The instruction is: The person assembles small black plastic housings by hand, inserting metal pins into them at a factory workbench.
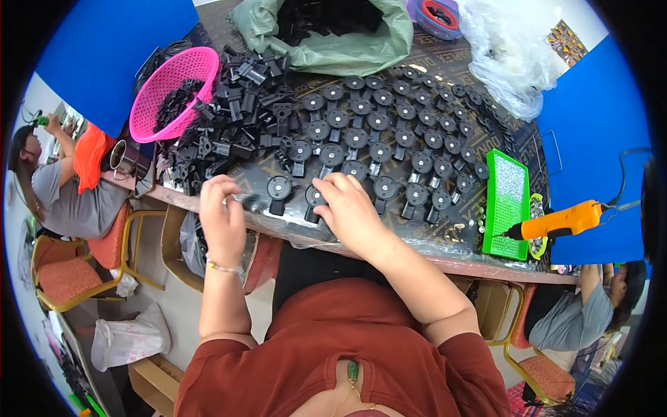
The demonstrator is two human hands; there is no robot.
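Observation:
Rows of black plastic parts, each a round disc head on a short stem [331, 154], lie on the dark table. My right hand [347, 210] has its fingers and thumb closed at the edge of one disc-headed part [314, 195] in the front row. Left of it lies another disc-headed part [279, 187], between my two hands. My left hand [224, 212] hovers at the front edge with bent fingers, thumb apart, and nothing visible in it. It is nearest a heap of loose black plastic pieces [240, 104].
A pink basket [142, 115] with black pieces leans at the left. A green sack [347, 64] of dark parts stands behind. On the right are a green tray [492, 201] of small bits and a hanging orange electric screwdriver [566, 221]. Blue panels [590, 139] flank the table; people sit beyond both.

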